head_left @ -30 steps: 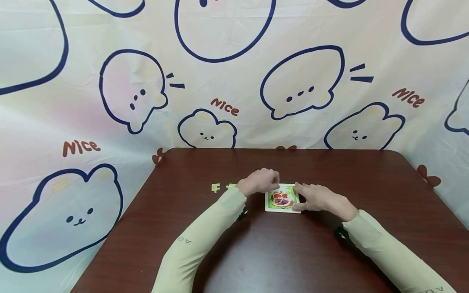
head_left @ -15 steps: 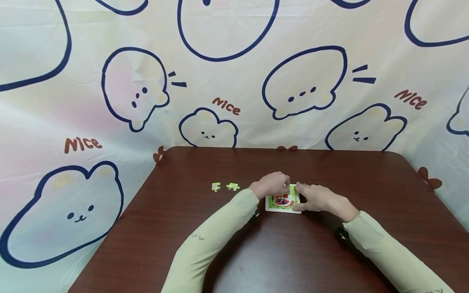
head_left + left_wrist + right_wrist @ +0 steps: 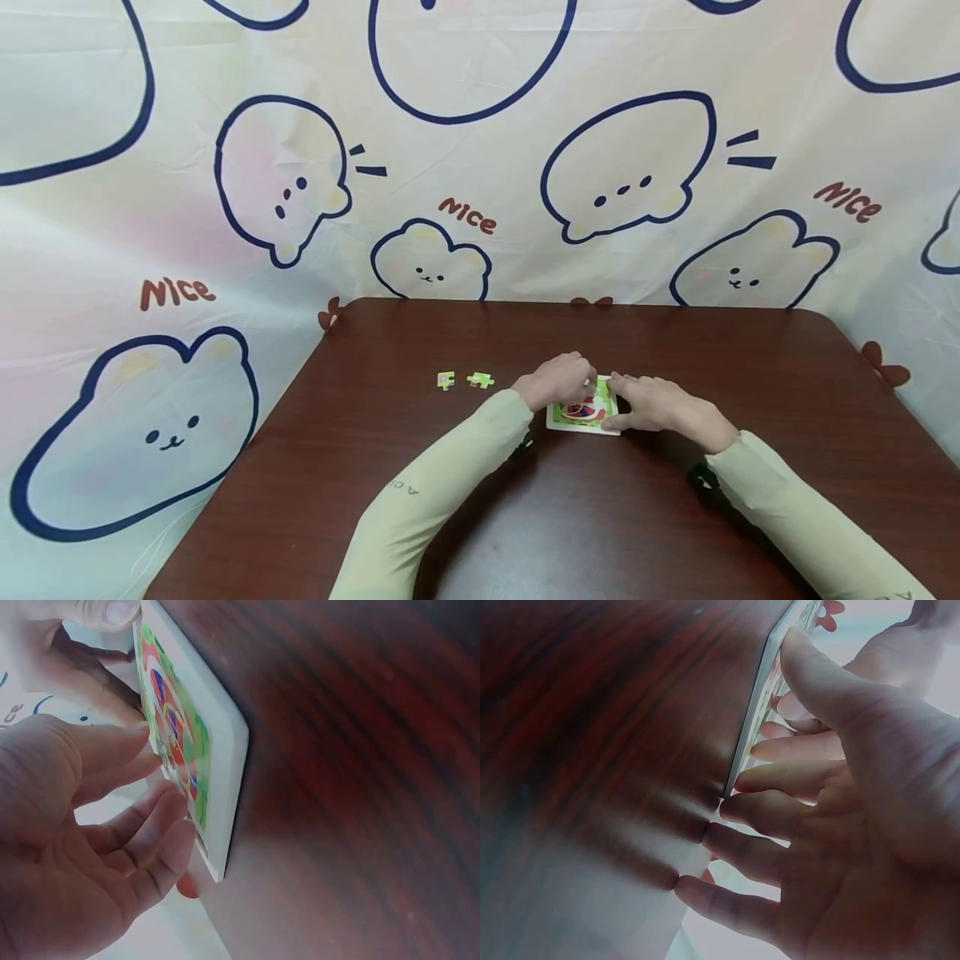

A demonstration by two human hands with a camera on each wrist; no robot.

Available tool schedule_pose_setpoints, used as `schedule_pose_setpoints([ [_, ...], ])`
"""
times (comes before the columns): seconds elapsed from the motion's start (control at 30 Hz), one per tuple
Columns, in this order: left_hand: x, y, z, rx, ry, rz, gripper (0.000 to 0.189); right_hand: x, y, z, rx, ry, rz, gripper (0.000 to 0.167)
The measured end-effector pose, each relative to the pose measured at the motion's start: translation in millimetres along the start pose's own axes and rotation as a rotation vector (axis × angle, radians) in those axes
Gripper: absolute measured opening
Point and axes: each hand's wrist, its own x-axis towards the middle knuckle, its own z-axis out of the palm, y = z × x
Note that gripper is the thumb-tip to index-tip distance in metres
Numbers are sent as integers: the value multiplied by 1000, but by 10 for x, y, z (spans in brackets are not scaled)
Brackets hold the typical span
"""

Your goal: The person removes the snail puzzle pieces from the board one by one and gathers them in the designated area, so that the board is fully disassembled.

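A square jigsaw puzzle (image 3: 581, 415) lies flat on the table, with a white raised border and a green, red and blue picture. Over its far part bends my left hand (image 3: 557, 380). In the left wrist view, the thumb and index fingertips (image 3: 156, 762) meet the picture close together; whether a piece is between them is hidden. Against the puzzle's right side rests my right hand (image 3: 663, 408), fingers spread and fairly straight. Its thumb (image 3: 799, 656) presses on the white border, and several other fingertips reach the tabletop beside it.
Two loose green puzzle pieces, a left one (image 3: 446, 381) and a right one (image 3: 480, 380), lie left of the puzzle. The dark brown table (image 3: 360, 500) ends at a cartoon-printed cloth (image 3: 517, 183) behind it.
My left hand has shifted right over the puzzle, then stayed nearly still. This uncovers the right loose piece. My right hand keeps its place at the puzzle's edge.
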Motion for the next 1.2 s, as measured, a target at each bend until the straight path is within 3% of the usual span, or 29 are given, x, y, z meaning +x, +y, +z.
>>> schedule_pose_setpoints([
  [0.37, 6, 73, -1, 47, -6, -36, 14, -8, 2, -6, -8, 6, -19, 85],
  [0.6, 14, 93, -2, 41, -28, -81, 35, 16, -4, -9, -10, 2, -8, 86],
  [0.8, 29, 98, 18, 5, -22, -97, 41, 13, -6, 0, -2, -1, -6, 88],
  [1.03, 42, 105, 14, 6, 12, -47, 28, 8, -2, 4, -10, 10, -18, 64],
  [1.2, 45, 108, 2, 0, 27, -34, 16, 25, 5, 4, -11, 11, -17, 58],
])
